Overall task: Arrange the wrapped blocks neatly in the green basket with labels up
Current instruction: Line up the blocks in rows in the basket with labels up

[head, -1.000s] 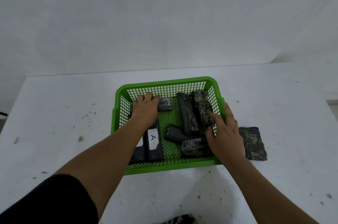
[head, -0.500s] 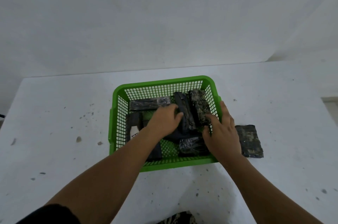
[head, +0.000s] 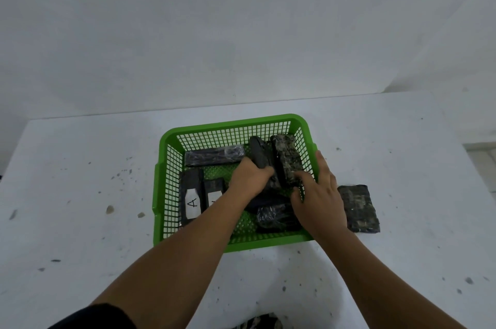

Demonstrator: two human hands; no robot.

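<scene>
Item: dark wrapped rectangular block, gripped in your left hand; right hand spread flat beside it. Turn label upward, seat flush in green plastic mesh basket.

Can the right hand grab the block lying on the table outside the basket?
Probably yes. The block on the table lies bare beside the right hand, outside the green basket, with nothing on top of it.

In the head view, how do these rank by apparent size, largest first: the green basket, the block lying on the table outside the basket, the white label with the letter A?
1. Green basket, clearly the largest.
2. Block on the table.
3. Label A, the smallest.
</scene>
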